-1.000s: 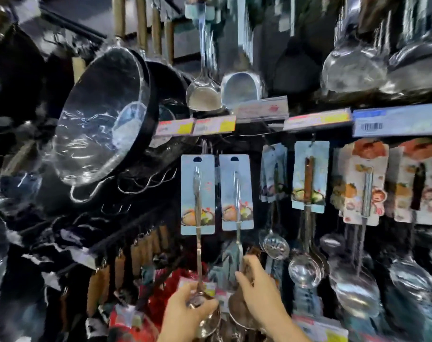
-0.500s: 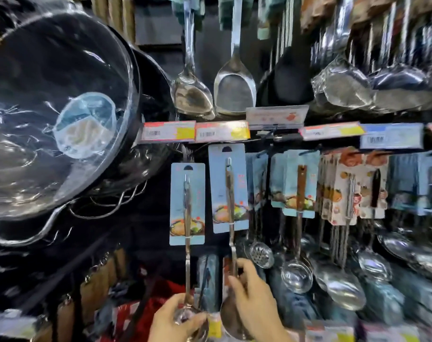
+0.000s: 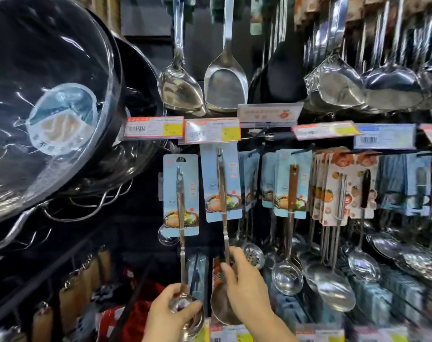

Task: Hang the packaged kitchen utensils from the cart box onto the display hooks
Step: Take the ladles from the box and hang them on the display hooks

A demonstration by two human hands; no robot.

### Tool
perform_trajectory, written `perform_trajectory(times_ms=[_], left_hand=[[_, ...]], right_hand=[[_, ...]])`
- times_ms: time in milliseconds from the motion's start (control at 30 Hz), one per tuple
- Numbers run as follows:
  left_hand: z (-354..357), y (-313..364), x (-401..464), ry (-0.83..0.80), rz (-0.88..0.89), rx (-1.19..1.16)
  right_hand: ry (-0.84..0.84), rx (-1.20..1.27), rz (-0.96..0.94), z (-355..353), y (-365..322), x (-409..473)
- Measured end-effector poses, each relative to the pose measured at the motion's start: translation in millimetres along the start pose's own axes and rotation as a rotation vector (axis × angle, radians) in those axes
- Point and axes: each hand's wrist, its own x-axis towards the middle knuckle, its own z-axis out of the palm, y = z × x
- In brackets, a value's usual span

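Your left hand (image 3: 171, 314) is cupping the bowl of one carded ladle (image 3: 181, 218) while your right hand (image 3: 247, 282) is pinching a second ladle (image 3: 222, 193), both hanging just below the yellow price tags (image 3: 212, 130)
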Motion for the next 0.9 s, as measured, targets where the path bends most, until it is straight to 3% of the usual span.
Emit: perform_trajectory(times_ms=[567,800,900], left_hand=[[3,10,11,-0.002,0.014,0.038],[-11,6,13,0.026,0.015,0.067],[-18,5,12,0.038,0.003,0.056]], right_hand=[[-0.083,0.04,-0.003,16,23,28],[-0.163,0.083,0.152,33,38,83],[-0.264,-0.08,0.239,32,34,105]])
